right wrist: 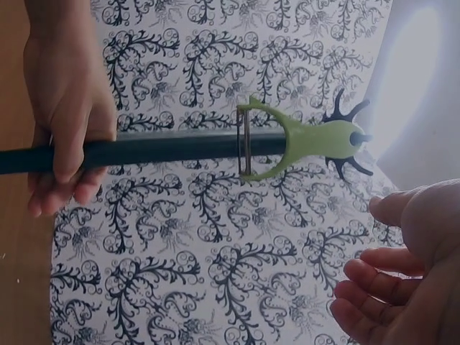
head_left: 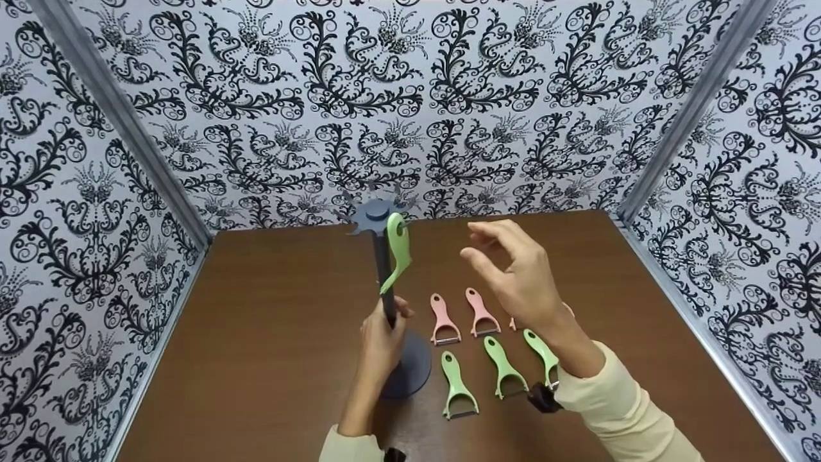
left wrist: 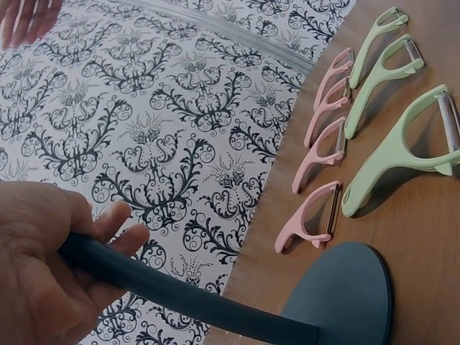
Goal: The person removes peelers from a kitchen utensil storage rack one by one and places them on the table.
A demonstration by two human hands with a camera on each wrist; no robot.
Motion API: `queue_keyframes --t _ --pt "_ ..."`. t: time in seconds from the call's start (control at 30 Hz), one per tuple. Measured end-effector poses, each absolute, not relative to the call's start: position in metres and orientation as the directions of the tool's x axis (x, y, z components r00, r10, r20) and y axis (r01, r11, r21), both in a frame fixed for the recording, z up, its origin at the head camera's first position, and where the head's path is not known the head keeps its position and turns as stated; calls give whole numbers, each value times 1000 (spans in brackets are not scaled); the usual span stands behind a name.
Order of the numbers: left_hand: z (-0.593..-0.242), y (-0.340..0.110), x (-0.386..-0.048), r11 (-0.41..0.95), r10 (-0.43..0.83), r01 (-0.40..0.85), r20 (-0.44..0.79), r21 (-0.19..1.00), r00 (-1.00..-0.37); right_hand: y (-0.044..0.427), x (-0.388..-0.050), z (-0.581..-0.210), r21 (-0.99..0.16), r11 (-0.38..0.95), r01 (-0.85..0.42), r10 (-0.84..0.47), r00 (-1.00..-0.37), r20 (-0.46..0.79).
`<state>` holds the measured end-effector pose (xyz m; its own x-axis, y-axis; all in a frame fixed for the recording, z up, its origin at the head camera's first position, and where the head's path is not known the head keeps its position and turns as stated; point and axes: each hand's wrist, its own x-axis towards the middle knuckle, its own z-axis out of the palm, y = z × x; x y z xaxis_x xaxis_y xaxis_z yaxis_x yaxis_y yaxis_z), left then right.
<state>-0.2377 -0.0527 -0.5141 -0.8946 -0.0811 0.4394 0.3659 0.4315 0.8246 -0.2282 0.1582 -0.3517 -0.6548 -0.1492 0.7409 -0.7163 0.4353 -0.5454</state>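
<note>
A dark grey rack stand (head_left: 383,260) with a hooked top (head_left: 374,217) rises from a round base (head_left: 414,369). My left hand (head_left: 383,337) grips its pole (left wrist: 180,295) at about mid-height. From one hook hangs a green peeler (head_left: 399,247) by the hole in its handle; its blade end points down along the pole in the right wrist view. My right hand (head_left: 523,273) is raised to the right of that peeler, apart from it, with loosely bent fingers and nothing in them. Several pink peelers (head_left: 441,314) and three green peelers (head_left: 455,385) lie right of the base.
Behind the brown table (head_left: 269,308) stands a wall (head_left: 359,109) with a black-and-white scroll pattern. Grey metal posts (head_left: 122,122) mark its corners. My right forearm partly covers a pink peeler and a green peeler in the head view. A bright lamp (right wrist: 410,79) glows beyond the stand.
</note>
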Motion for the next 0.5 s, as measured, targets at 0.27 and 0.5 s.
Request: queue_keyframes --t 0.27,0.5 --pt "-513 -52 -237 427 -91 342 417 837 -905 133 -223 -349 -514 420 -748 -173 -622 764" --pt "-512 -52 -237 434 -94 317 392 843 -915 108 -222 -350 -505 381 -774 -175 -597 783"
